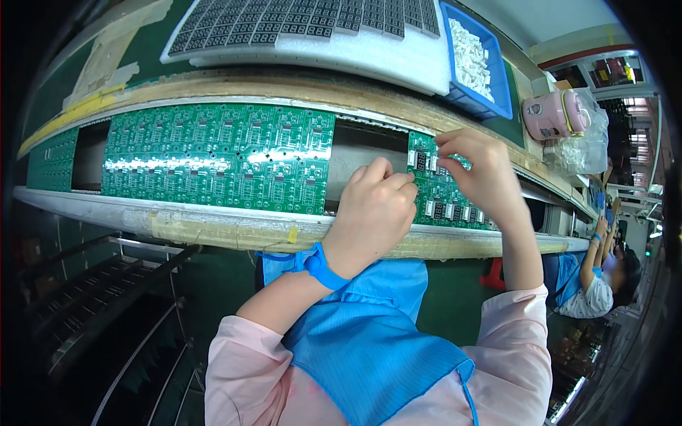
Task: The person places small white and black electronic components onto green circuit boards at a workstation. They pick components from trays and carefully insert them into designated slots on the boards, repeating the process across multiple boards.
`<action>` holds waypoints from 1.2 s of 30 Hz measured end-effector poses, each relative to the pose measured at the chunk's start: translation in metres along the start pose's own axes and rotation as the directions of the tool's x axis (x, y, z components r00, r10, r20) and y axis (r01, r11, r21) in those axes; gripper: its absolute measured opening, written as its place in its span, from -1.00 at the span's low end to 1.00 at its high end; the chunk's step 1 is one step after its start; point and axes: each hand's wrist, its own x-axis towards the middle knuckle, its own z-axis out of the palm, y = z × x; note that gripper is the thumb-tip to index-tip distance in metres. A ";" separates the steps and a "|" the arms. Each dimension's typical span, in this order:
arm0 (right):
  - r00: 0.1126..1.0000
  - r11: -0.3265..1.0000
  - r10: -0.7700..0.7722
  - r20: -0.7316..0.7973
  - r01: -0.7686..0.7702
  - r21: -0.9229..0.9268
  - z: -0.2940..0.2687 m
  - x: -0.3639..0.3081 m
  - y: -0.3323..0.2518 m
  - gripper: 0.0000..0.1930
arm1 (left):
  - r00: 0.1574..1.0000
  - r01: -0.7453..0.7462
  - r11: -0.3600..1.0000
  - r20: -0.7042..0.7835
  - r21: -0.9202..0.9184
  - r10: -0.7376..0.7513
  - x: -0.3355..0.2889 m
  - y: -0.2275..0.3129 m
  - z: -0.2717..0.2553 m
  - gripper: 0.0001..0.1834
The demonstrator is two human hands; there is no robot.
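Observation:
My right hand is over a green circuit board on the rail track, thumb and fingertips drawn together at its upper row of parts. Whatever they pinch is hidden or too small to name. Beside them on that board sit a black digit display and a white connector; more displays and connectors line its lower row. My left hand, wearing a blue wrist strap, is curled at the board's left edge. Its fingertips are mostly hidden, so anything in them cannot be made out.
A larger green board panel lies to the left on the track, past a gap. Beyond the wooden rail, many digit displays stand on white foam. A blue bin holds white connectors, near a pink container. Another person works far right.

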 end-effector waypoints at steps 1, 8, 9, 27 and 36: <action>0.999 1.000 -0.005 -0.047 0.005 0.003 -0.007 0.009 -0.002 -0.83 | 1.000 -0.006 1.000 -0.001 -0.003 0.006 0.000 0.000 0.001 -0.78; 0.941 0.998 -0.054 -0.335 0.064 0.019 -0.006 0.121 0.012 -0.69 | 0.999 -0.012 1.000 0.029 -0.020 0.012 0.000 -0.003 0.001 -0.78; 0.959 0.998 -0.050 -0.278 0.055 0.010 0.003 0.130 0.018 -0.66 | 0.999 -0.013 1.000 0.035 -0.027 0.014 0.001 -0.004 0.002 -0.78; 0.858 0.909 -0.304 -0.414 0.133 -0.394 0.034 0.131 0.018 -0.87 | 1.000 -0.009 0.999 0.016 -0.043 0.010 0.000 -0.004 0.004 -0.79; 0.926 0.969 0.202 -0.318 -0.235 -0.070 0.009 0.139 -0.009 -0.75 | 1.000 0.003 0.999 0.018 -0.034 -0.002 0.000 -0.004 0.002 -0.79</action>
